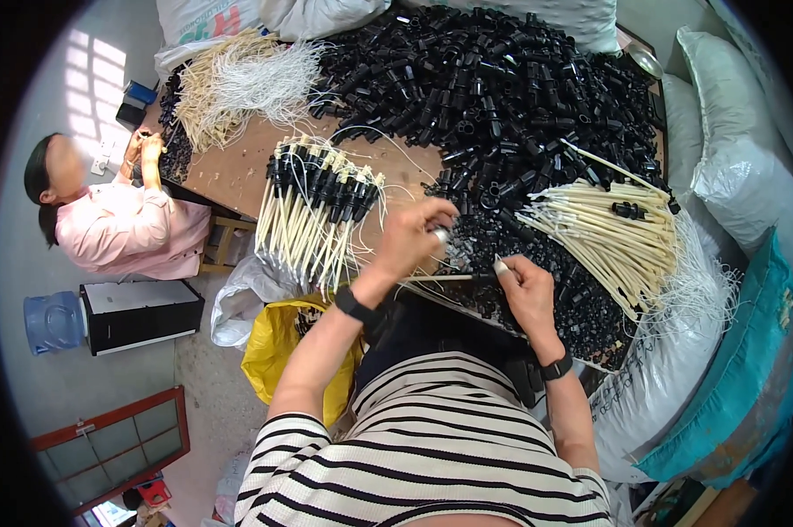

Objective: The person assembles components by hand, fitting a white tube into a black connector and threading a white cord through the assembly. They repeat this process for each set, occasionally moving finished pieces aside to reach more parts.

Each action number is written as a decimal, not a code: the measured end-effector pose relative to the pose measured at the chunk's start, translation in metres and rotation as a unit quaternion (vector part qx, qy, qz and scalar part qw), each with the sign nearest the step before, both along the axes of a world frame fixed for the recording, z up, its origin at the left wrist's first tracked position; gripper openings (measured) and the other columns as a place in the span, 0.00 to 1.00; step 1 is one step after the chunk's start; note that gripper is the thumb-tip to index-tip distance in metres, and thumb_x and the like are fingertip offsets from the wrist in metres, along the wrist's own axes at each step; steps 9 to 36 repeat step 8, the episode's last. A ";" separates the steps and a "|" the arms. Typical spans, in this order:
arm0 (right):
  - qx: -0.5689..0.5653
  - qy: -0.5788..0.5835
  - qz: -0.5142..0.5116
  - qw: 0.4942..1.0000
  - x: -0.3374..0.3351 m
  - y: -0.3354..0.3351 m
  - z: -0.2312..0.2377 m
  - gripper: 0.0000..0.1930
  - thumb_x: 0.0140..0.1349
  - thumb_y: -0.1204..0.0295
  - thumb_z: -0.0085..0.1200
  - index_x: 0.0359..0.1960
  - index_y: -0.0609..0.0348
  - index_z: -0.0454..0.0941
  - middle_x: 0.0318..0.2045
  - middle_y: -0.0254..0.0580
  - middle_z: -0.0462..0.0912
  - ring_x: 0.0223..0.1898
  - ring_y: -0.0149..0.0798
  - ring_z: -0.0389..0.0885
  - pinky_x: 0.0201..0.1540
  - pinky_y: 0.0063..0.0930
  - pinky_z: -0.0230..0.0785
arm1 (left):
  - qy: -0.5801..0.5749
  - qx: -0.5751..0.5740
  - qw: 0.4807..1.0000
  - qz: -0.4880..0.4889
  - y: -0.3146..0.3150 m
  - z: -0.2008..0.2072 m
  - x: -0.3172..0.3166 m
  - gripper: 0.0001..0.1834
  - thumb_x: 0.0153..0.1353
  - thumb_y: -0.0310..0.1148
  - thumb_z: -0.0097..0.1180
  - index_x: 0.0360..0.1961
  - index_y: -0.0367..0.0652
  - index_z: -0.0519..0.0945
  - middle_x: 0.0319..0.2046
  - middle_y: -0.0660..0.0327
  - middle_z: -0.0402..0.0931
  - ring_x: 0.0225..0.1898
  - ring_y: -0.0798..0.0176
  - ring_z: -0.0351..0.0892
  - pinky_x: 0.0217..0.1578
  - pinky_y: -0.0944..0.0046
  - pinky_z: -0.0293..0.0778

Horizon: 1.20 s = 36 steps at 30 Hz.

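Observation:
My right hand [526, 288] is closed near the table's front edge, pinching the black end of a cream-coloured thin tube [445, 277]. The tube points left, passing below my other hand. My left hand [411, 235] is raised over the table with its fingers curled together; what they hold, if anything, is too small to tell. Both thumbs have white coverings at the tip. Left of my left hand lies a row of cream tubes fitted with black sockets [330, 189]. Small black parts [471, 233] are scattered between my hands. Beyond my right hand rests a bundle of cream tubes [603, 233] with white strings.
A large heap of black plastic fittings [493, 79] covers the table's far side. More stringed tubes [238, 88] lie far left. A co-worker in pink [119, 220] sits at the left end. White sacks [739, 158] and a teal sack [735, 378] crowd the right; a yellow bag [273, 351] stands left.

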State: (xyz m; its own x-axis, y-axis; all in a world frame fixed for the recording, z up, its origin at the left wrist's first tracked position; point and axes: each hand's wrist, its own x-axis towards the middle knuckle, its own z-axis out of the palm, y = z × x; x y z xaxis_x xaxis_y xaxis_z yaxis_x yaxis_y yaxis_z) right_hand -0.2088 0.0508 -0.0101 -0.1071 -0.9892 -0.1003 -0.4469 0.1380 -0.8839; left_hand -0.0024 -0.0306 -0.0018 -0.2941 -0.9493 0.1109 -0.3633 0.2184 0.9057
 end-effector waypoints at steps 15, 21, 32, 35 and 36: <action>0.050 -0.018 -0.002 0.999 0.006 -0.006 0.003 0.07 0.56 0.72 0.56 0.32 0.59 0.83 0.15 0.41 0.76 0.17 0.36 0.74 0.25 0.29 0.67 | 0.025 -0.122 0.988 -0.087 0.036 -0.004 -0.040 0.21 0.47 0.15 0.60 0.44 0.41 0.82 0.40 0.57 0.78 0.41 0.62 0.80 0.39 0.66 0.77; 0.050 -0.018 -0.002 0.999 0.006 -0.006 0.003 0.07 0.56 0.72 0.56 0.32 0.59 0.83 0.15 0.41 0.76 0.17 0.36 0.74 0.25 0.29 0.67 | 0.025 -0.122 0.988 -0.087 0.036 -0.004 -0.040 0.21 0.47 0.15 0.60 0.44 0.41 0.82 0.40 0.57 0.78 0.41 0.62 0.80 0.39 0.66 0.77; 0.050 -0.018 -0.002 0.999 0.006 -0.006 0.003 0.07 0.56 0.72 0.56 0.32 0.59 0.83 0.15 0.41 0.76 0.17 0.36 0.74 0.25 0.29 0.67 | 0.025 -0.122 0.988 -0.087 0.036 -0.004 -0.040 0.21 0.47 0.15 0.60 0.44 0.41 0.82 0.40 0.57 0.78 0.41 0.62 0.80 0.39 0.66 0.77; 0.050 -0.018 -0.002 0.999 0.006 -0.006 0.003 0.07 0.56 0.72 0.56 0.32 0.59 0.83 0.15 0.41 0.76 0.17 0.36 0.74 0.25 0.29 0.67 | 0.025 -0.122 0.988 -0.087 0.036 -0.004 -0.040 0.21 0.47 0.15 0.60 0.44 0.41 0.82 0.40 0.57 0.78 0.41 0.62 0.80 0.39 0.66 0.77; 0.050 -0.018 -0.002 0.999 0.006 -0.006 0.003 0.07 0.56 0.72 0.56 0.32 0.59 0.83 0.15 0.41 0.76 0.17 0.36 0.74 0.25 0.29 0.67 | 0.025 -0.122 0.988 -0.087 0.036 -0.004 -0.040 0.21 0.47 0.15 0.60 0.44 0.41 0.82 0.40 0.57 0.78 0.41 0.62 0.80 0.39 0.66 0.77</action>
